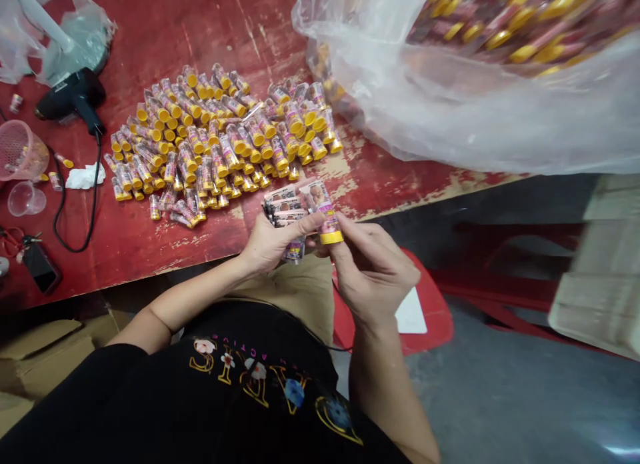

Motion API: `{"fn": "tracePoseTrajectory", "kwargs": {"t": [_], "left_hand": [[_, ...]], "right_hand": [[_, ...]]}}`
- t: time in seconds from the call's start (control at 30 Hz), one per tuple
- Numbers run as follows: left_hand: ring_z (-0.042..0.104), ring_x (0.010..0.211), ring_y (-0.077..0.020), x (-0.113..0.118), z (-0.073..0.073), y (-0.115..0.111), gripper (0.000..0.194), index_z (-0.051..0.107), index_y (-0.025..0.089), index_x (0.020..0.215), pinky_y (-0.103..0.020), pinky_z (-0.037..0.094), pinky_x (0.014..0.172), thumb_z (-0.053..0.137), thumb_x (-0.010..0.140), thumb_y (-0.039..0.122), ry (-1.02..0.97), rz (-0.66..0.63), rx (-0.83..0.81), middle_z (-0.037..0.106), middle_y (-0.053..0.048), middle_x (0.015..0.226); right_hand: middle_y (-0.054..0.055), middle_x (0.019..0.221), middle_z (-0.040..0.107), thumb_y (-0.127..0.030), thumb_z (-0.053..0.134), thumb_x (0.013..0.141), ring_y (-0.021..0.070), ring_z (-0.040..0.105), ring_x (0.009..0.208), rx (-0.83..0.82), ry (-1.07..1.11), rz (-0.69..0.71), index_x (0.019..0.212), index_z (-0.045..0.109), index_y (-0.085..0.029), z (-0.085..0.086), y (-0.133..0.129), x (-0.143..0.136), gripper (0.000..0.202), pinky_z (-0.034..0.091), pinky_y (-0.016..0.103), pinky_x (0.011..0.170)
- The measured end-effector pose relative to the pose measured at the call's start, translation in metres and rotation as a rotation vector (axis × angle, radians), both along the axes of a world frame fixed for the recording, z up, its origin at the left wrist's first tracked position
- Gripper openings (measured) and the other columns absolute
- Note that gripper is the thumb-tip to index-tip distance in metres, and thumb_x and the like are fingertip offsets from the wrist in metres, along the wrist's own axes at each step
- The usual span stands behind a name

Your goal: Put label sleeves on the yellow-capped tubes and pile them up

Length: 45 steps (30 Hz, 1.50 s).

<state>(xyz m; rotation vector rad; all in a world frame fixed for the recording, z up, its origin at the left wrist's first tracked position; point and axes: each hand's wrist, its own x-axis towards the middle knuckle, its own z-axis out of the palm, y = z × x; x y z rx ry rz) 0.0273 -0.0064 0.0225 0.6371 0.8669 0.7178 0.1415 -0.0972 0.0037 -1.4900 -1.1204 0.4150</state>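
Observation:
My left hand (270, 244) is closed around a bundle of flat printed plastic sleeves (286, 214), pink and black, with its thumb stretched over them toward a small tube. The tube (326, 211) is clear with a pink printed wrap, and its yellow cap (331, 238) points toward my body. My right hand (377, 267) pinches this tube near the cap between thumb and fingers. The tube stands tilted beside the sleeves, just off the table's front edge. Beyond my hands lies a big pile of similar yellow-capped tubes (230, 141).
On the worn red table (215, 24) lie a black heat gun (75, 97) with its cord, a pink basket (23, 151), a clear cup (27, 199) and keys with a black fob (41, 265). A large plastic bag (450, 111) of tubes fills the right. Below is a red stool (435, 311).

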Motion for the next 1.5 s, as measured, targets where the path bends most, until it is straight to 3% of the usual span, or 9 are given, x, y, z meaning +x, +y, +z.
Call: {"fn": "tracePoseTrajectory", "kwargs": {"t": [0.1,0.23,0.4,0.63,0.9,1.07,1.23,1.37,1.5], "left_hand": [[0.062,0.062,-0.0114,0.000,0.002,-0.002,0.050,0.068,0.016,0.081,-0.026,0.054,0.059,0.099,0.053,0.044,-0.013,-0.015,0.005,0.072,-0.002,0.079],[0.058,0.057,-0.0099,0.000,0.003,-0.003,0.044,0.064,0.017,0.073,-0.023,0.050,0.053,0.097,0.059,0.042,-0.046,-0.020,0.064,0.064,0.002,0.064],[0.064,0.062,-0.0119,-0.002,-0.001,0.001,0.046,0.065,0.018,0.077,-0.024,0.054,0.059,0.098,0.056,0.041,-0.036,-0.029,0.024,0.064,0.002,0.065],[0.065,0.064,-0.0132,-0.002,-0.002,0.008,0.045,0.064,0.018,0.074,-0.025,0.055,0.059,0.099,0.053,0.037,-0.025,-0.015,-0.048,0.062,0.002,0.064],[0.065,0.065,-0.0122,-0.001,-0.002,0.010,0.052,0.068,0.017,0.083,-0.025,0.055,0.058,0.100,0.050,0.041,-0.062,0.023,-0.037,0.073,-0.003,0.082],[0.067,0.068,-0.0136,-0.003,-0.003,0.006,0.055,0.071,0.016,0.086,-0.026,0.055,0.061,0.098,0.052,0.049,-0.080,-0.002,-0.044,0.076,-0.006,0.087],[0.070,0.075,-0.0172,-0.004,-0.007,0.009,0.059,0.072,0.016,0.091,-0.028,0.057,0.064,0.098,0.051,0.051,-0.056,0.014,-0.067,0.077,-0.008,0.095],[0.072,0.082,-0.0184,-0.004,-0.008,0.022,0.057,0.073,0.018,0.105,-0.027,0.058,0.066,0.095,0.060,0.046,-0.030,0.112,-0.065,0.077,-0.009,0.106],[0.076,0.092,-0.0214,-0.006,-0.010,0.036,0.049,0.067,0.019,0.128,-0.032,0.062,0.077,0.081,0.082,0.030,-0.075,0.218,-0.143,0.078,-0.010,0.108]], "right_hand": [[0.004,0.091,0.077,-0.023,0.072,0.090,0.0163,0.070,0.077,0.059,-0.058,-0.120,0.116,0.080,-0.029,0.004,0.003,-0.004,0.027,0.057,0.031,0.067],[0.004,0.089,0.079,-0.015,0.075,0.087,0.0153,0.070,0.073,0.123,-0.065,-0.163,0.111,0.081,-0.030,0.010,0.008,-0.009,0.029,0.053,0.029,0.062],[0.003,0.086,0.079,-0.023,0.076,0.087,0.0165,0.071,0.071,0.099,-0.113,-0.220,0.102,0.083,-0.028,0.009,0.015,-0.010,0.017,0.058,0.033,0.064],[0.003,0.088,0.079,-0.025,0.075,0.089,0.0174,0.071,0.074,0.054,-0.159,-0.224,0.108,0.081,-0.029,0.008,0.020,-0.008,0.021,0.059,0.035,0.066],[0.002,0.081,0.073,-0.025,0.075,0.089,0.0145,0.066,0.069,0.071,-0.240,-0.249,0.098,0.083,-0.029,0.012,0.027,-0.010,0.013,0.056,0.031,0.062],[0.003,0.075,0.057,-0.033,0.079,0.085,0.0156,0.059,0.072,0.041,-0.248,-0.335,0.091,0.084,-0.030,0.010,0.026,-0.011,0.008,0.054,0.032,0.063],[0.002,0.077,0.054,-0.031,0.078,0.086,0.0143,0.054,0.071,0.062,-0.195,-0.296,0.092,0.084,-0.029,0.007,0.029,-0.012,0.008,0.050,0.032,0.064],[0.002,0.078,0.053,-0.034,0.078,0.086,0.0127,0.053,0.069,0.061,-0.103,-0.264,0.092,0.084,-0.026,-0.004,0.055,-0.007,0.011,0.046,0.029,0.060],[0.001,0.079,0.050,-0.037,0.077,0.085,0.0109,0.050,0.067,0.118,-0.031,-0.313,0.093,0.083,-0.019,-0.027,0.113,-0.001,0.020,0.047,0.028,0.060]]}}
